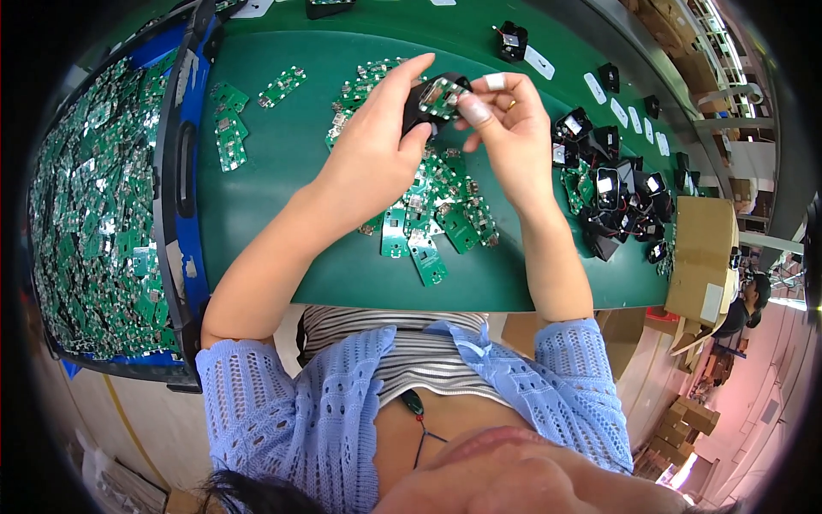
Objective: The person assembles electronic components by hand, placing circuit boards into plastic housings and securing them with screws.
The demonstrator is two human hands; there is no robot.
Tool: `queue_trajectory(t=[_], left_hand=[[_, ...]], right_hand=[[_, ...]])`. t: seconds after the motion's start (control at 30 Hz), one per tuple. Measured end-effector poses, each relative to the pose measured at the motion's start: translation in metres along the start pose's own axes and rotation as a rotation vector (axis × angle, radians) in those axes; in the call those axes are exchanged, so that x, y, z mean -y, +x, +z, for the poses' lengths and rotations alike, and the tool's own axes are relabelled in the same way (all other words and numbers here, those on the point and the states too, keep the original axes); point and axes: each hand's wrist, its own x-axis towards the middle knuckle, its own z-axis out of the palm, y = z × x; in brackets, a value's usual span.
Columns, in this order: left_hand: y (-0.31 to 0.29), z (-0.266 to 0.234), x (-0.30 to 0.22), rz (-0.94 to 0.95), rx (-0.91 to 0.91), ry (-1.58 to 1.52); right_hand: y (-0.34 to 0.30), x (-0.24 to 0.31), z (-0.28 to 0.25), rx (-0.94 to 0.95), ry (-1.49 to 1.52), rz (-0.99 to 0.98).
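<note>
Above the green table, my left hand (383, 128) is wrapped round a black plastic housing (414, 111). A small green circuit board (443, 97) sits at the housing's opening, tilted. My right hand (511, 120) pinches that board's near right edge between thumb and fingers; tape covers its thumb and one finger. Whether the board is seated inside the housing I cannot tell. Below both hands spreads a loose heap of green circuit boards (425, 218), partly hidden by my left hand and forearm.
A blue and black crate (190, 248) full of circuit boards stands at the left. Several loose boards (229, 137) lie beside it. Black housings (610, 193) are piled at the right, near a cardboard box (700, 257). White cards (619, 113) and more housings line the far strip.
</note>
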Motion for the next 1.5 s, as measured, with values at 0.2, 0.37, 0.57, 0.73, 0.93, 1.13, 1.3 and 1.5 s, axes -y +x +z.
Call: queue_trajectory(t=[0.2, 0.37, 0.57, 0.73, 0.93, 1.13, 1.3, 1.5], left_hand=[[0.003, 0.001, 0.011, 0.177, -0.148, 0.271], [0.009, -0.003, 0.009, -0.276, -0.082, -0.665], [0.011, -0.008, 0.004, -0.473, -0.022, -0.913], [0.004, 0.0, 0.002, -0.378, -0.081, -0.981], [-0.001, 0.005, -0.001, -0.32, -0.072, -0.867], [-0.002, 0.011, -0.015, -0.295, -0.138, -0.964], [-0.003, 0.012, -0.013, -0.299, -0.115, -0.856], [-0.004, 0.011, -0.005, -0.28, -0.133, -0.729]], right_hand=[[-0.011, 0.012, 0.008, -0.032, 0.065, -0.022], [-0.014, 0.012, 0.005, 0.099, 0.361, 0.01], [-0.03, 0.008, 0.015, 0.133, -0.063, -0.2], [-0.01, -0.004, 0.011, -0.015, -0.62, -0.917], [-0.007, -0.003, 0.007, 0.047, -0.567, -1.073], [0.003, -0.001, 0.008, -0.173, -0.566, -0.904], [0.004, 0.005, 0.01, -0.163, -0.604, -0.873], [0.005, 0.008, 0.01, -0.083, -0.672, -0.949]])
